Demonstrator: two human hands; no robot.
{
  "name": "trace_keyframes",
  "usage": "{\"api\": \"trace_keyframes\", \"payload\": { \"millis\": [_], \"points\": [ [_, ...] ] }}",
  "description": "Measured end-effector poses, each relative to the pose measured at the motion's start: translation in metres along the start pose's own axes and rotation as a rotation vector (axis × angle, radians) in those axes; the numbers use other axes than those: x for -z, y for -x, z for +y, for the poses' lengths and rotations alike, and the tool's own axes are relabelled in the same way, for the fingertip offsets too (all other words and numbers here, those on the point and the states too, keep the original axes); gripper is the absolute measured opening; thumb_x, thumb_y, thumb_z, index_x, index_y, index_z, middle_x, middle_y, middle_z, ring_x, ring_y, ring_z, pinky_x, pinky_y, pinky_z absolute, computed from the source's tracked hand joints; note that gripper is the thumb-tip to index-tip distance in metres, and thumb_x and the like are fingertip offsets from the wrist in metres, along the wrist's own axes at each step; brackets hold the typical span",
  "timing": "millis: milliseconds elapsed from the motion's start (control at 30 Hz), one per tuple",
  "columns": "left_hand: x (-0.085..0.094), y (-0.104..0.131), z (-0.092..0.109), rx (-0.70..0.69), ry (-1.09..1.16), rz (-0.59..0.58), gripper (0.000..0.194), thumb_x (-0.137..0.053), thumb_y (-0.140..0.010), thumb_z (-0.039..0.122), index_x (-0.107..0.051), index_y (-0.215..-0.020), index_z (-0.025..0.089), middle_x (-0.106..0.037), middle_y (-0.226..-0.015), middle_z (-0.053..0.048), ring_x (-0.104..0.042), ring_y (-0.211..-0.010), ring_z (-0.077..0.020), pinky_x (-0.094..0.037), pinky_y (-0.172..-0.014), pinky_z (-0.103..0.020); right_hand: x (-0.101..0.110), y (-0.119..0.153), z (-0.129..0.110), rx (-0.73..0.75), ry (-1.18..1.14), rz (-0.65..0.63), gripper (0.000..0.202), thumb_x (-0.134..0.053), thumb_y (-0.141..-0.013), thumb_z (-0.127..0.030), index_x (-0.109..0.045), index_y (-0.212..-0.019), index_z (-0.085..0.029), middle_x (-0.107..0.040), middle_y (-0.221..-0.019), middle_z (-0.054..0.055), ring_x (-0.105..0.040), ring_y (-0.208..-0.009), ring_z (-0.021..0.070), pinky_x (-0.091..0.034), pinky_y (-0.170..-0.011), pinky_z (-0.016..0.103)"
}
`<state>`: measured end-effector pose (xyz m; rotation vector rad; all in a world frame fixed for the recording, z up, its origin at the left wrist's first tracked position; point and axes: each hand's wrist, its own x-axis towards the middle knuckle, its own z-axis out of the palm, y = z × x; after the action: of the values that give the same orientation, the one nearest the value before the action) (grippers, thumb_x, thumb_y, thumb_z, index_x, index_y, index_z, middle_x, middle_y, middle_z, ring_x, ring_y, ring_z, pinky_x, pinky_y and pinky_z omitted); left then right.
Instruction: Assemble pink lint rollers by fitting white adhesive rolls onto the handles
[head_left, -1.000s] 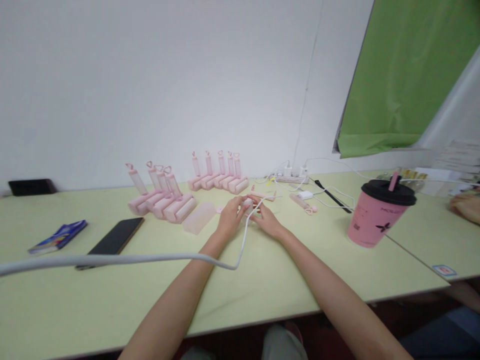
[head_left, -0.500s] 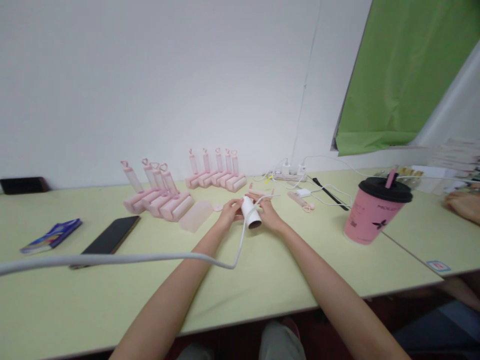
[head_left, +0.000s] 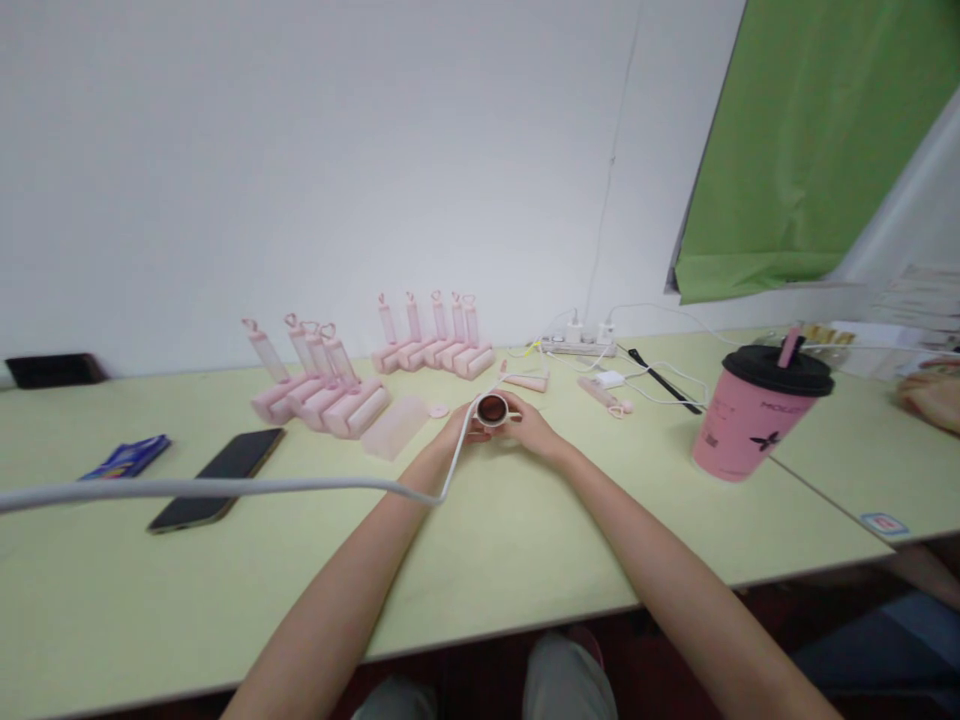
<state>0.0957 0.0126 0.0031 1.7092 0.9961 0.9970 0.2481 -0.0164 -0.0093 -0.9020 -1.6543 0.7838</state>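
Observation:
Between both hands is a white tube [head_left: 493, 411], its dark open end facing me. My left hand [head_left: 463, 425] grips its left side and my right hand [head_left: 525, 420] its right side, with the fingers partly hidden behind it. A white cable [head_left: 451, 475] crosses in front of the left hand and the tube. Beyond the right hand lies a pink piece [head_left: 527, 379]. Left of the hands are a small pink disc [head_left: 439, 411] and a translucent pink sheet [head_left: 396, 427].
Two groups of pink blocks [head_left: 341, 405] with upright clear tubes stand at the back. A phone [head_left: 217, 480] and a blue packet [head_left: 129, 457] lie left. On the right are a pink cup [head_left: 754, 420], a black strap [head_left: 664, 380] and a power strip [head_left: 577, 348]. Someone's hand [head_left: 930, 395] shows far right.
The white tube has tipped so that its open end now faces me and its side is mostly out of view. Both hands have turned with it. The cable's bend has shifted left and up.

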Motion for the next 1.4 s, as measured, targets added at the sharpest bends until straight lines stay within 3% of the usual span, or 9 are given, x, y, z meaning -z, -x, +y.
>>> {"api": "trace_keyframes", "payload": {
  "millis": [233,300,400,533,633,733,867,1100,1400],
  "points": [
    [0.030,0.007,-0.006,-0.358,-0.934,0.334,0.024,-0.042,-0.083,0.023,-0.057,-0.100,0.017,-0.060,-0.103,-0.013,-0.050,-0.104,-0.0255,-0.038,-0.089,-0.041,0.005,0.001,0.012,0.017,0.148,0.014,0.058,-0.073,-0.058,-0.030,-0.056,-0.113,-0.023,-0.060,-0.113,0.003,-0.054,-0.105,0.0205,-0.038,-0.092,0.037],
    [0.039,0.008,-0.016,-0.342,-1.117,0.314,0.029,-0.036,-0.082,0.013,-0.054,-0.106,0.015,-0.054,-0.115,-0.016,-0.046,-0.111,-0.0251,-0.035,-0.092,-0.041,0.007,0.002,0.015,0.023,0.205,0.015,0.058,-0.073,-0.057,-0.028,-0.056,-0.113,-0.023,-0.060,-0.115,0.004,-0.053,-0.106,0.0206,-0.037,-0.093,0.037],
    [0.046,0.008,-0.028,-0.184,-1.269,0.250,0.029,-0.034,-0.083,0.011,-0.054,-0.104,0.012,-0.057,-0.106,-0.019,-0.053,-0.102,-0.0252,-0.037,-0.087,-0.041,0.008,0.003,0.018,0.040,0.277,0.008,0.060,-0.073,-0.057,-0.024,-0.057,-0.114,-0.023,-0.060,-0.114,0.005,-0.053,-0.106,0.0209,-0.036,-0.095,0.038],
    [0.046,0.009,-0.027,-0.113,-1.301,0.231,0.025,-0.034,-0.086,0.016,-0.056,-0.096,0.013,-0.060,-0.091,-0.015,-0.056,-0.091,-0.0241,-0.040,-0.078,-0.037,0.008,0.004,0.020,0.033,0.353,0.003,0.061,-0.074,-0.057,-0.027,-0.056,-0.116,-0.023,-0.059,-0.112,0.006,-0.053,-0.104,0.0211,-0.036,-0.094,0.038],
    [0.042,0.010,-0.016,-0.123,-1.253,0.264,0.026,-0.040,-0.087,0.025,-0.053,-0.108,0.017,-0.061,-0.093,-0.012,-0.056,-0.092,-0.0228,-0.040,-0.079,-0.034,0.009,0.003,0.022,0.042,0.342,0.016,0.061,-0.074,-0.058,-0.029,-0.055,-0.116,-0.023,-0.059,-0.113,0.005,-0.052,-0.105,0.0208,-0.037,-0.094,0.037],
    [0.035,0.010,0.003,-0.259,-1.029,0.411,0.040,-0.045,-0.086,0.033,-0.040,-0.123,0.020,-0.062,-0.097,-0.009,-0.056,-0.093,-0.0210,-0.040,-0.081,-0.033,0.009,0.001,0.026,0.005,0.285,0.057,0.061,-0.073,-0.060,-0.033,-0.054,-0.117,-0.025,-0.059,-0.113,0.004,-0.053,-0.103,0.0203,-0.038,-0.092,0.036],
    [0.020,0.011,0.027,-0.544,-0.720,0.609,0.040,-0.046,-0.086,0.037,-0.040,-0.122,0.020,-0.060,-0.105,-0.009,-0.055,-0.097,-0.0208,-0.040,-0.085,-0.036,0.011,-0.004,0.032,-0.139,0.194,0.116,0.063,-0.070,-0.062,-0.039,-0.051,-0.120,-0.025,-0.063,-0.105,0.003,-0.057,-0.093,0.0184,-0.043,-0.085,0.035],
    [-0.005,0.018,0.037,-0.718,-0.683,0.391,0.033,-0.050,-0.084,0.033,-0.049,-0.114,0.020,-0.061,-0.107,-0.007,-0.055,-0.099,-0.0197,-0.042,-0.086,-0.035,0.014,-0.007,0.035,-0.226,0.192,0.132,0.058,-0.071,-0.061,-0.039,-0.056,-0.115,-0.026,-0.065,-0.094,0.000,-0.058,-0.075,0.0147,-0.046,-0.074,0.029],
    [0.000,0.020,0.031,-0.839,-0.834,0.311,0.037,-0.047,-0.086,0.031,-0.048,-0.123,0.024,-0.061,-0.116,-0.005,-0.056,-0.104,-0.0173,-0.046,-0.088,-0.033,0.015,-0.010,0.040,-0.218,0.135,0.144,0.044,-0.069,-0.062,-0.035,-0.062,-0.104,-0.024,-0.066,-0.087,-0.001,-0.056,-0.068,0.0131,-0.045,-0.068,0.027]
  ]
}}
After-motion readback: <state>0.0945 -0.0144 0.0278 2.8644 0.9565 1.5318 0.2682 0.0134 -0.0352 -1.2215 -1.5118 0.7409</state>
